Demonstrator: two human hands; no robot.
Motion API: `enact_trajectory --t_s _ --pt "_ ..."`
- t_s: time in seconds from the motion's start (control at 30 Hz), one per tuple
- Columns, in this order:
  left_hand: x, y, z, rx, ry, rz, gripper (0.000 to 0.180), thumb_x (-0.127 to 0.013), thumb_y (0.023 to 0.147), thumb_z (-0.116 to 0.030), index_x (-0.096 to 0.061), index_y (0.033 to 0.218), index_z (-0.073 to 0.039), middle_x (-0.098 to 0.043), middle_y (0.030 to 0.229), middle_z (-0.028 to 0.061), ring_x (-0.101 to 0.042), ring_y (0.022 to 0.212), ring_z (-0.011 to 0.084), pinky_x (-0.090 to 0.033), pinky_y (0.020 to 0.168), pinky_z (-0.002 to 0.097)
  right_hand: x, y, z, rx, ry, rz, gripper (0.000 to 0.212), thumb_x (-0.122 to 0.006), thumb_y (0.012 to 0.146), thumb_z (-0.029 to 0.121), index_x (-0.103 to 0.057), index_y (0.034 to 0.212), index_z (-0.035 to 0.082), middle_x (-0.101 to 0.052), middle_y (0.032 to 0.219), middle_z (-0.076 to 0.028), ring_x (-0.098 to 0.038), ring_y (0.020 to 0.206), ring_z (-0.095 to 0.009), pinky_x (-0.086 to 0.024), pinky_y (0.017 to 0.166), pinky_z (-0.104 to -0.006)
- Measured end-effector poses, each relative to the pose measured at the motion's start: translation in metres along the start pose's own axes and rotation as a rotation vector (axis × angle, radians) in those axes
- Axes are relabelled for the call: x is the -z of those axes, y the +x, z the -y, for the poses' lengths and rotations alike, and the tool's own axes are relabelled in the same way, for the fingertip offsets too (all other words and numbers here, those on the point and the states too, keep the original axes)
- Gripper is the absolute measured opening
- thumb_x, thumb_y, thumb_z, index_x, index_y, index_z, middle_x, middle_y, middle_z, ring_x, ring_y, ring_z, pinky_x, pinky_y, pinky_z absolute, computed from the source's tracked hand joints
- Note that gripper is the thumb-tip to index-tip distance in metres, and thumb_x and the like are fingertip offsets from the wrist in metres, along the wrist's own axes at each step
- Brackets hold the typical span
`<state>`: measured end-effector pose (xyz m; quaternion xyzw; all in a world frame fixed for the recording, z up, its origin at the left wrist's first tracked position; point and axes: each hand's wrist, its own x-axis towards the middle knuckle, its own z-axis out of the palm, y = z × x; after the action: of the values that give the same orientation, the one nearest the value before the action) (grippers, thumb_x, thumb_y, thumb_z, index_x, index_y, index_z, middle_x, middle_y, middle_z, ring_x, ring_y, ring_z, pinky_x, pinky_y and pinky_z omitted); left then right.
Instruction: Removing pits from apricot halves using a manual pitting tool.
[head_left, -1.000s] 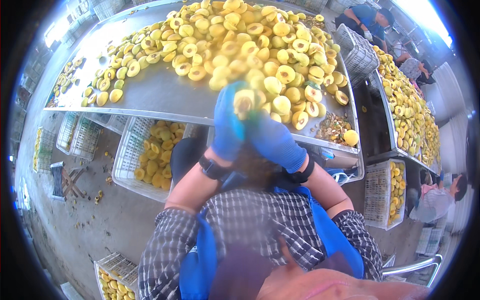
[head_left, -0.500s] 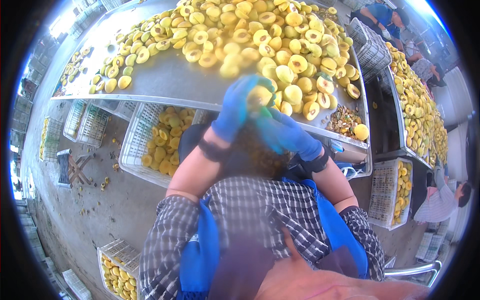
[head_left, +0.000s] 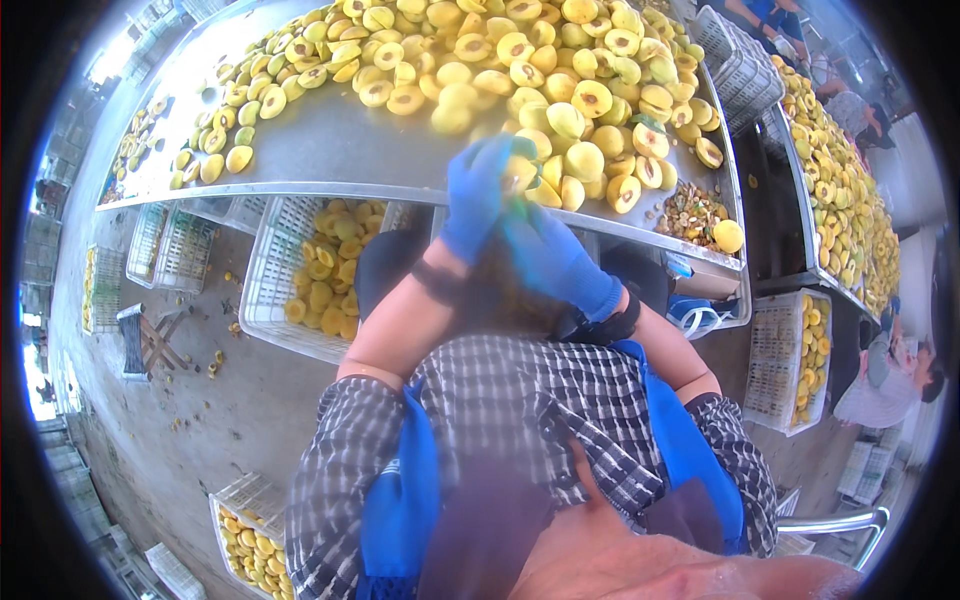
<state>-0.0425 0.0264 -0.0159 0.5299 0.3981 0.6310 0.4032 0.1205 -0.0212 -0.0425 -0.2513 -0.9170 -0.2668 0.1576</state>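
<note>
In front of me, at the near edge of a metal table (head_left: 320, 150), my left hand (head_left: 474, 198), in a blue glove with green fingertips, is closed around a yellow peach (head_left: 517, 175). My right hand (head_left: 560, 262), gloved the same way, meets the peach from below and to the right. Its fingers are curled and smeared by motion; whatever they hold is hidden. Just beyond both hands a large heap of yellow peaches (head_left: 585, 160) covers much of the table, many of them cut halves with brown hollows or pits showing.
Peach pits (head_left: 690, 215) lie at the table's right corner. A white crate (head_left: 262, 290) of peaches stands below the table on the left, another crate (head_left: 765, 370) to the right. A second peach-covered table (head_left: 800, 215) is farther right, with people around it. A small stool (head_left: 150, 340) stands left.
Both hands have shifted slightly up and left in the picture, still together at the peach. The right hand has turned more upright. The view has moved a little.
</note>
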Motion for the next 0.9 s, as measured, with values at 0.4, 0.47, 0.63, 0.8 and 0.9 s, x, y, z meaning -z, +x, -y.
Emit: enact_trajectory --t_s 0.4,0.47,0.63,0.8,0.9 --pt "-0.026 -0.023 -0.021 0.250 -0.755 -0.066 0.029 -0.051 0.097 -0.025 -0.058 0.113 -0.001 -0.063 0.103 0.0111 -0.062 0.097 0.0207 -0.055 0.083 0.0342 0.036 0.005 0.002 -0.282 0.288 -0.031 0.042 -0.056 0.090 0.023 -0.052 0.125 0.001 -0.060 0.093 -0.022 -0.061 0.082 -0.035 -0.049 0.071 -0.0420" --pt "-0.024 -0.028 -0.021 0.016 -0.620 -0.041 0.032 -0.051 0.097 -0.029 -0.058 0.113 -0.002 -0.062 0.102 0.0115 -0.062 0.098 0.0206 -0.056 0.083 0.0363 0.068 0.017 -0.005 -0.402 0.669 0.032 0.047 -0.060 0.086 0.024 -0.051 0.126 0.001 -0.061 0.092 -0.022 -0.063 0.079 -0.035 -0.050 0.067 -0.0424" --pt "0.030 -0.024 0.040 -0.007 0.160 -0.207 0.024 -0.054 0.095 -0.014 -0.054 0.116 -0.003 -0.062 0.104 0.0098 -0.062 0.096 0.0196 -0.053 0.085 0.0303 0.038 -0.019 0.007 -0.324 0.773 0.176 0.039 -0.060 0.087 0.024 -0.053 0.120 0.006 -0.064 0.088 -0.015 -0.065 0.073 -0.031 -0.051 0.060 -0.0422" --pt "0.097 -0.034 -0.037 -0.184 0.508 -0.219 0.024 -0.059 0.090 -0.012 -0.063 0.112 -0.001 -0.064 0.106 0.0073 -0.063 0.091 0.0213 -0.051 0.082 0.0273 0.048 -0.053 -0.010 -0.450 0.775 0.415 0.044 -0.058 0.088 0.022 -0.050 0.130 0.012 -0.065 0.088 -0.016 -0.065 0.075 -0.035 -0.052 0.066 -0.0444" --pt "0.165 -0.038 -0.041 0.198 0.777 -0.354 0.029 -0.060 0.090 -0.021 -0.067 0.111 -0.003 -0.066 0.112 0.0160 -0.064 0.098 0.0265 -0.049 0.088 0.0351 0.040 -0.067 -0.004 -0.440 0.793 0.377 0.044 -0.058 0.089 0.025 -0.049 0.130 0.012 -0.065 0.088 -0.017 -0.065 0.077 -0.035 -0.052 0.067 -0.0446"
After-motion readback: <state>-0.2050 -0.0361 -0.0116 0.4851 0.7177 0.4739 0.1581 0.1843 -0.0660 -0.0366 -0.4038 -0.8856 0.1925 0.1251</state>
